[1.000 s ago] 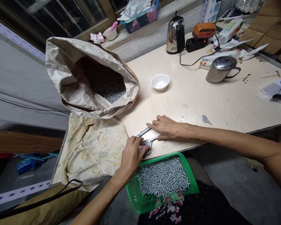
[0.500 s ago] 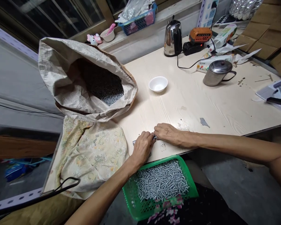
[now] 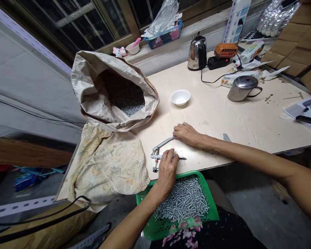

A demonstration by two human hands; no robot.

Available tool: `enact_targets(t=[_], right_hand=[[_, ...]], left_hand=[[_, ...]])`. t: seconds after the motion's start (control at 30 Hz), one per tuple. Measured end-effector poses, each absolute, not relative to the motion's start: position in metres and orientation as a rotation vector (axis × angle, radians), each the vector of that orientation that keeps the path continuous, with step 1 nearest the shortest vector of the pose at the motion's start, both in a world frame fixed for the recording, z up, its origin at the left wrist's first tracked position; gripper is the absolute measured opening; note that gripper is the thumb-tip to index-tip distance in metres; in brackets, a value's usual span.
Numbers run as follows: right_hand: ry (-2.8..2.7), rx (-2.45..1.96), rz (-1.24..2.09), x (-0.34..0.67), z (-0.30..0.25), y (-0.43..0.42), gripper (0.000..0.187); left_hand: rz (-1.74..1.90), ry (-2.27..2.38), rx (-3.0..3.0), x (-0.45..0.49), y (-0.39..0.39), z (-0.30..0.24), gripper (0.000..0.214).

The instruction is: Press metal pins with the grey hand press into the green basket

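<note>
A small metal plier-like tool (image 3: 158,152) lies near the front edge of the pale wooden table (image 3: 223,114), its two handles spread apart. My left hand (image 3: 168,171) rests on the lower handle, fingers curled over it. My right hand (image 3: 187,133) grips the end of the upper handle with closed fingers. Just below the table edge sits a green plastic basket (image 3: 147,228) filled with several small silver screws (image 3: 182,200).
A big open paper sack (image 3: 93,86) of screws stands at the table's left end, over a flowered cloth (image 3: 106,166). A white bowl (image 3: 180,97), a lidded steel mug (image 3: 242,88), a kettle (image 3: 197,52) and a charger (image 3: 224,53) stand farther back.
Both hands were together over the closed tool; now my right hand has pulled up and away and the tool's handles are spread. The camera view has shifted left.
</note>
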State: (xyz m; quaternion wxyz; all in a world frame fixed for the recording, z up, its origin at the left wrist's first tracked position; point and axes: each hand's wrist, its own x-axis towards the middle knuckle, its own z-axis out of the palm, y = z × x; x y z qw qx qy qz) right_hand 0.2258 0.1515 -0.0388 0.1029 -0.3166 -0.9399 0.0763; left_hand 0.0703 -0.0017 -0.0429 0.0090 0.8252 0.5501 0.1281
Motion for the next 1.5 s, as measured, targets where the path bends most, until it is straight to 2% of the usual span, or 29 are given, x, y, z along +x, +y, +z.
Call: enact_targets(t=[0.13,0.23,0.37,0.53,0.7,0.83,0.93,1.03,1.1,1.17,1.27,1.37,1.5], right_hand=[[-2.73,-0.996,0.125,0.217,-0.043,0.157,0.018],[-2.742,-0.991,0.102,0.216,-0.047,0.157,0.018],[-2.74,-0.987,0.096,0.218,-0.051,0.154,0.018],[-2.704,-1.008,0.11,0.217,-0.054,0.152,0.019],[-2.65,-0.937,0.075,0.218,-0.059,0.151,0.016],[-2.607,-0.886,0.074,0.218,-0.063,0.15,0.018],[-2.601,-0.863,0.086,0.218,-0.063,0.149,0.02],[-2.608,-0.85,0.09,0.218,-0.065,0.148,0.021],[-2.604,-0.854,0.085,0.218,-0.066,0.148,0.021],[-2.592,-0.861,0.077,0.217,-0.069,0.148,0.022],[-2.579,-0.86,0.076,0.216,-0.07,0.148,0.021],[-2.575,-0.848,0.078,0.215,-0.071,0.148,0.021],[-2.568,-0.843,0.074,0.215,-0.074,0.15,0.021]], left_hand=[[0.513,1.69,2.511,0.07,-0.003,-0.041,0.019],[0.547,1.891,2.405,0.054,-0.006,-0.028,0.018],[0.167,2.312,1.999,0.023,-0.003,-0.005,0.022],[-0.118,2.164,1.546,0.006,0.017,0.007,0.033],[-0.216,2.207,1.645,0.006,0.039,0.014,0.015],[-0.267,2.272,1.849,0.012,0.031,0.039,0.015],[-0.262,2.074,2.03,0.023,0.003,0.057,0.018],[-0.328,1.815,2.056,0.012,-0.017,0.061,0.012],[-0.419,2.021,1.938,-0.016,-0.011,0.057,0.014],[-0.442,2.424,1.779,-0.056,0.006,0.049,0.027],[-0.4,2.754,1.489,-0.116,0.034,0.036,0.031],[-0.34,2.82,1.347,-0.152,0.049,0.022,0.03],[-0.27,2.809,1.233,-0.169,0.05,0.01,0.018]])
